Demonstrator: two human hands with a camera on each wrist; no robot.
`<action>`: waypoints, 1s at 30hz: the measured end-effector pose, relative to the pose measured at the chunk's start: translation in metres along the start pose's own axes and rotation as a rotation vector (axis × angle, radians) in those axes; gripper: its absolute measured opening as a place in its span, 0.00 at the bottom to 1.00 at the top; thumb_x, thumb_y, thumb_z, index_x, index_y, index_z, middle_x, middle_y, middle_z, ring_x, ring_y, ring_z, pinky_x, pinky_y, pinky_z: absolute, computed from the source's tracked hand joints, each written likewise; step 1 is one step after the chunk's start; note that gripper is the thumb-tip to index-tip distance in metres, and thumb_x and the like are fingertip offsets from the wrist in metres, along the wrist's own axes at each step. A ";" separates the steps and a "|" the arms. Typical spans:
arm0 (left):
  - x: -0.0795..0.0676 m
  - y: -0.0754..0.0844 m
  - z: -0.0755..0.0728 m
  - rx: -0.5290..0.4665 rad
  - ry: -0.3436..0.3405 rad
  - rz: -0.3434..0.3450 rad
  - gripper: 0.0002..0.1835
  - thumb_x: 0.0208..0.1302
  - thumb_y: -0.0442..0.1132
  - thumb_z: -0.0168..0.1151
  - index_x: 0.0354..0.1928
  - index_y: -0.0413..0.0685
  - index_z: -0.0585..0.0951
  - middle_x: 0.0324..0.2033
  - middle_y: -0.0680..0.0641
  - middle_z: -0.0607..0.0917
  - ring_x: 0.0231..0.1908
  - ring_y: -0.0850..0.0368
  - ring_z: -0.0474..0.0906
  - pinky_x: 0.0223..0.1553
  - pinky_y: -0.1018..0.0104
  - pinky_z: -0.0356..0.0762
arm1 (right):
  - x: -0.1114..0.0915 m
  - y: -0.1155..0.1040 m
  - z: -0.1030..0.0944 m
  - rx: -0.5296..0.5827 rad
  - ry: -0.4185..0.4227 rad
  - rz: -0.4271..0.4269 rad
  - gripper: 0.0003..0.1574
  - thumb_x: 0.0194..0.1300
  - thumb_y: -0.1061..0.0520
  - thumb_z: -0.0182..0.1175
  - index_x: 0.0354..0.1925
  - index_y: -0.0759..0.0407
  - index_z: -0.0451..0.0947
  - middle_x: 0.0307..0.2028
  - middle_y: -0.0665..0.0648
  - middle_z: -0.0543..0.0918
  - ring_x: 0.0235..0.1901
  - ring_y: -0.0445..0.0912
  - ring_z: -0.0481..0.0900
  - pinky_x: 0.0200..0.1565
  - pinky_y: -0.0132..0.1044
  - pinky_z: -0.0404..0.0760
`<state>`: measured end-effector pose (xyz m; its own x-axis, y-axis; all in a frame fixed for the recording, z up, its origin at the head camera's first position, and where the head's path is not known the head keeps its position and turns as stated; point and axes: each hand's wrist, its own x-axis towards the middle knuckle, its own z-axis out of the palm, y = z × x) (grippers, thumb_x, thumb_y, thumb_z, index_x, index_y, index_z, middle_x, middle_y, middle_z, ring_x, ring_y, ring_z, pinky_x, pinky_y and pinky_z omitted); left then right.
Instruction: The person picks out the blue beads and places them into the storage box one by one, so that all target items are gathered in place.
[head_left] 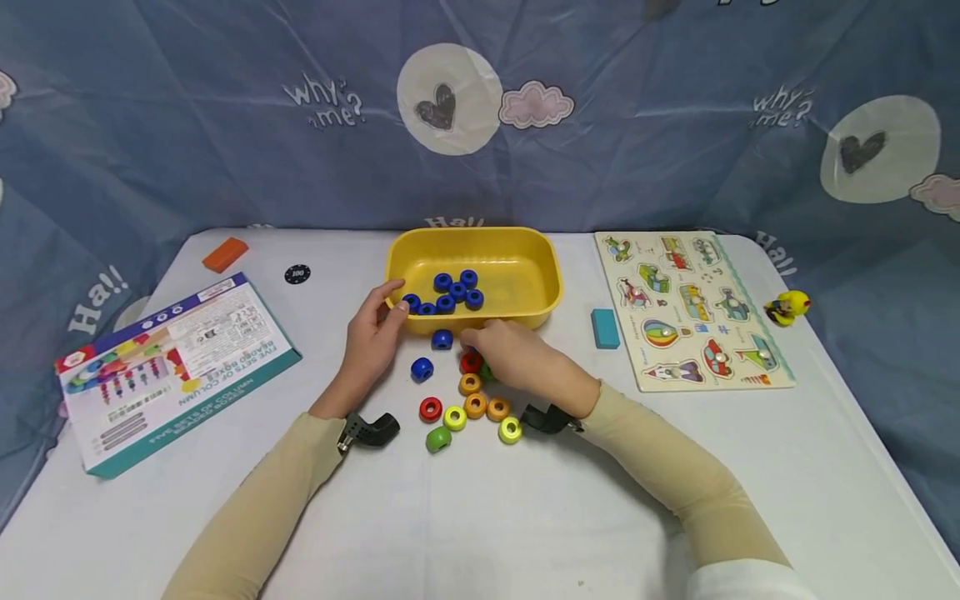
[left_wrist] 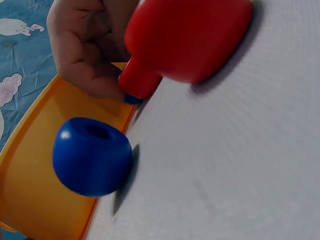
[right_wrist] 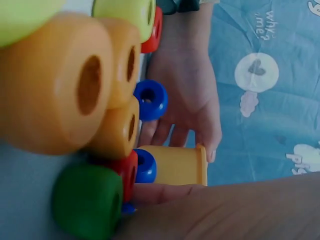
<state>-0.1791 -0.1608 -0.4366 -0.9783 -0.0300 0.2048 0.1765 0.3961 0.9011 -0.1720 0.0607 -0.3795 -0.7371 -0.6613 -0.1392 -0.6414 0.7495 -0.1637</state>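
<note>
A yellow plastic tray [head_left: 517,275] has several blue beads [head_left: 457,291] inside, toward its front left. My left hand [head_left: 372,333] grips the tray's front left corner, thumb over the rim. In front of the tray, my right hand [head_left: 517,354] has curled fingers; a bit of a blue bead [right_wrist: 128,207] shows at its fingertips, mostly hidden. A red bead [head_left: 471,362] and a dark green bead [right_wrist: 87,200] are close by that hand. Two more blue beads lie between the hands, one [head_left: 442,339] right by the tray and another [head_left: 422,369] nearer me.
Nearer me are orange beads [head_left: 476,406], yellow-green beads [head_left: 454,418], a red bead [head_left: 431,409] and a green bead [head_left: 438,439]. A toy box [head_left: 180,367], orange block [head_left: 225,255] and black chip [head_left: 297,274] are left; a teal block [head_left: 605,328], puzzle board [head_left: 693,312] and yellow figurine [head_left: 787,307] right.
</note>
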 end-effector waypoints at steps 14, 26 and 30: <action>-0.002 -0.001 -0.001 0.007 0.015 0.000 0.22 0.74 0.45 0.49 0.67 0.51 0.69 0.69 0.47 0.68 0.67 0.49 0.68 0.66 0.51 0.70 | -0.013 -0.005 -0.044 0.173 0.074 -0.068 0.06 0.64 0.63 0.60 0.41 0.57 0.77 0.32 0.52 0.81 0.32 0.45 0.76 0.35 0.31 0.78; -0.003 -0.002 0.001 0.002 0.013 -0.010 0.22 0.74 0.45 0.49 0.67 0.51 0.70 0.70 0.47 0.68 0.66 0.49 0.69 0.65 0.50 0.70 | 0.041 0.071 -0.052 0.334 0.194 0.115 0.13 0.61 0.61 0.63 0.46 0.61 0.81 0.42 0.60 0.84 0.43 0.52 0.80 0.48 0.44 0.78; -0.001 0.001 0.001 0.000 0.012 0.008 0.22 0.74 0.44 0.49 0.67 0.50 0.70 0.69 0.47 0.69 0.67 0.49 0.68 0.65 0.51 0.70 | 0.057 0.082 -0.029 0.323 0.118 0.164 0.14 0.61 0.61 0.64 0.47 0.59 0.81 0.43 0.60 0.84 0.43 0.51 0.79 0.49 0.42 0.79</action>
<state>-0.1786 -0.1593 -0.4365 -0.9755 -0.0382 0.2167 0.1843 0.3962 0.8995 -0.2726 0.0853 -0.3724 -0.8557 -0.5114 -0.0790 -0.4269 0.7839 -0.4509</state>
